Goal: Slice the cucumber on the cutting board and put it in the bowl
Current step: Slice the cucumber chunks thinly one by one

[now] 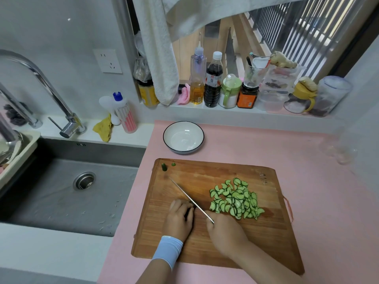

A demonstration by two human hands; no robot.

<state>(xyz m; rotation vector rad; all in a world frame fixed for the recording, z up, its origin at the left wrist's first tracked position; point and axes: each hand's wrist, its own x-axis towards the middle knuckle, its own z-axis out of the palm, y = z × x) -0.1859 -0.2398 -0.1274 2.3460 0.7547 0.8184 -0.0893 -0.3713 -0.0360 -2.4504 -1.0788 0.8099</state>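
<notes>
A wooden cutting board [215, 238] lies on a pink mat. A heap of half-moon cucumber slices [235, 198] covers the board's right middle. My right hand [225, 232] grips the handle of a knife [190, 199] whose blade runs edge-down toward the far left. My left hand [180, 216] is curled beside the blade over a dark remnant of cucumber, mostly hidden under the fingers. Two small green end pieces [164, 167] sit at the board's far left corner. An empty white bowl [183, 137] with a dark rim stands beyond the board.
A steel sink [82, 187] with a tap [61, 111] lies to the left. Bottles and jars [213, 83] line the window ledge behind. A dish-soap bottle [125, 113] and a yellow cloth [103, 128] sit near the sink. A clear glass [340, 152] stands far right.
</notes>
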